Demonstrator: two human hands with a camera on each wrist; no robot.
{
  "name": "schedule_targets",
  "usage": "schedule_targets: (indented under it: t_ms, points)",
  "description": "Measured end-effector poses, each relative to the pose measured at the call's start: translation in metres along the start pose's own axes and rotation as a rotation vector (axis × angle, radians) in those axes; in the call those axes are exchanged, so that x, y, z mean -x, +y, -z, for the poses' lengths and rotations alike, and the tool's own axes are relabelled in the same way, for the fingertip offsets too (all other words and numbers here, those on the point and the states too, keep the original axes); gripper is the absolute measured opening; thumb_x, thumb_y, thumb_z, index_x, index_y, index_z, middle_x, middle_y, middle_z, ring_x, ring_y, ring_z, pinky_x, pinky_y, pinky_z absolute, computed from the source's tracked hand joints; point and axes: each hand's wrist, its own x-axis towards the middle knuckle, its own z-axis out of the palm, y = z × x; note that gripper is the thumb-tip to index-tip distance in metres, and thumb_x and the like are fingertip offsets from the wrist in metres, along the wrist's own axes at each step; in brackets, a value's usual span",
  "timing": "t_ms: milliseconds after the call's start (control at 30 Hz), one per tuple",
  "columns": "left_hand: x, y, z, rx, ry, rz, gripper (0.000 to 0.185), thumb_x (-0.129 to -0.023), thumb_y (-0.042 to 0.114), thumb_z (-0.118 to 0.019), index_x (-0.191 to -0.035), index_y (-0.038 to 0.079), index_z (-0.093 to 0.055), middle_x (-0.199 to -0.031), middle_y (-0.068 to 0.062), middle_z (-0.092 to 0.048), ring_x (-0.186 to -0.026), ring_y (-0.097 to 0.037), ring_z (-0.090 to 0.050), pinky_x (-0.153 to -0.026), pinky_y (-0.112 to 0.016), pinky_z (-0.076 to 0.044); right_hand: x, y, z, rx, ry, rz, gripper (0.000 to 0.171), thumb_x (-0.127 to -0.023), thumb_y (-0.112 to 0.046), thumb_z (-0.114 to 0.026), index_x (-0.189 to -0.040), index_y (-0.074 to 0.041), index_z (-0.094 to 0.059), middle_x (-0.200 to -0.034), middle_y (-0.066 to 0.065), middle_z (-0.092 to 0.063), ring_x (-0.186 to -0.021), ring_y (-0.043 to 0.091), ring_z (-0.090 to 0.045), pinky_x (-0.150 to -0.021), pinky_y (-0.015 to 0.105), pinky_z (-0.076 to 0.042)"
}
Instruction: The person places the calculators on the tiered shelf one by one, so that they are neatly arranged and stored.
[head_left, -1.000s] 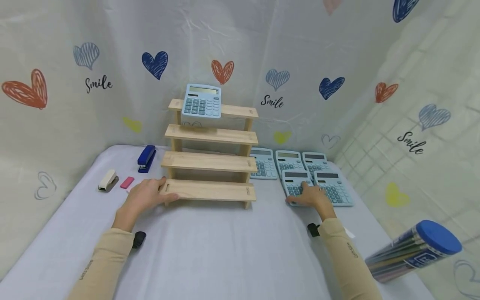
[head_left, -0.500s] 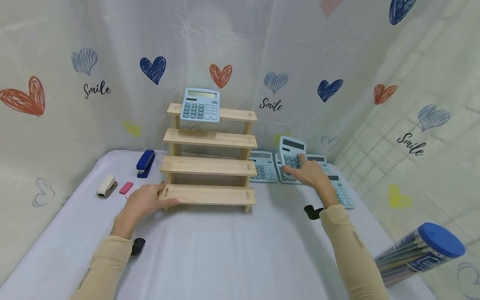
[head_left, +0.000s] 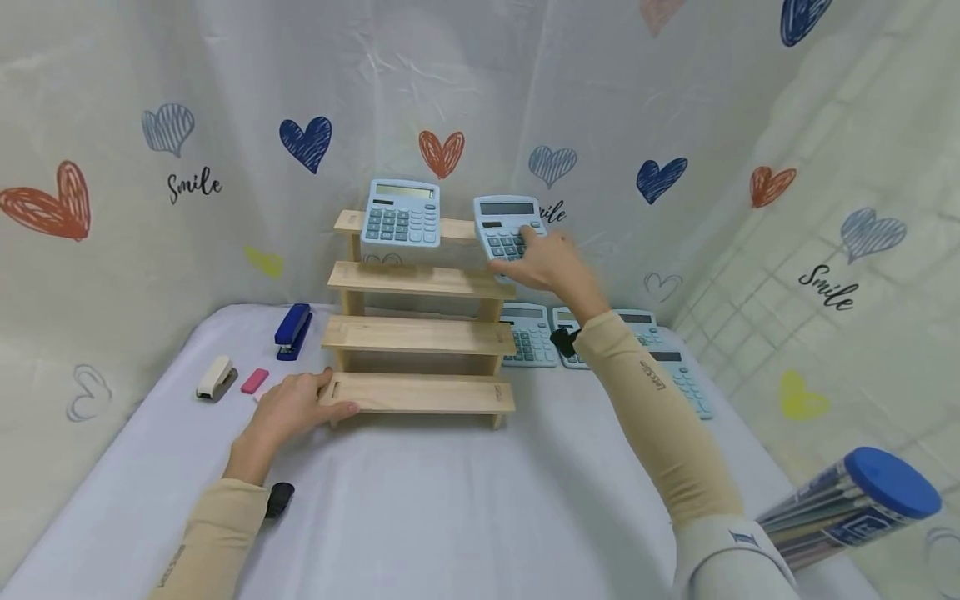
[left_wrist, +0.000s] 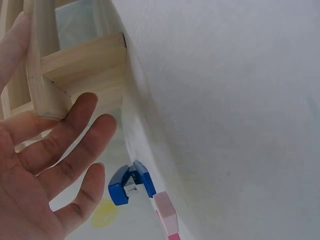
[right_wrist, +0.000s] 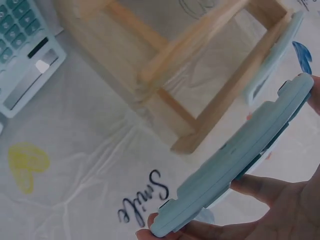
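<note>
A four-step wooden shelf stand [head_left: 420,333] rises in the head view, with a light-blue calculator [head_left: 401,212] leaning on the left part of its top step. My left hand [head_left: 296,404] grips the left end of the lowest step, thumb along the front; in the left wrist view its fingers [left_wrist: 82,155] spread beside the wooden end. My right hand [head_left: 551,265] holds a second light-blue calculator [head_left: 506,208] by its edges, tilted face forward, overlapping the right end of the top step. The right wrist view shows this calculator [right_wrist: 235,160] edge-on between thumb and fingers.
Several more calculators [head_left: 527,333] lie on the table right of the stand, partly behind my right forearm. At left are a blue stapler [head_left: 292,332], a white stapler [head_left: 217,378] and a pink eraser [head_left: 255,381]. A blue-lidded pencil tub [head_left: 847,508] stands front right.
My right hand has picked up a calculator from the front row at right and carried it up and left to the top step. The left hand keeps its hold on the stand.
</note>
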Motion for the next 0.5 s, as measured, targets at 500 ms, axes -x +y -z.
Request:
schedule_targets:
  t_ms: [500]
  points:
    - [0.001,0.001,-0.001,0.003,0.018,-0.009,0.096,-0.082,0.064,-0.072,-0.146,-0.003,-0.048,-0.108,-0.02,-0.067,-0.078,-0.024,-0.051,-0.06,-0.033,-0.035,-0.047,-0.062,-0.012,0.044,0.015,-0.029,0.105,-0.085,-0.085,-0.037,-0.161,-0.014,-0.023,-0.157,0.037,-0.023,-0.142,0.053,-0.028,-0.115,0.064,-0.029]
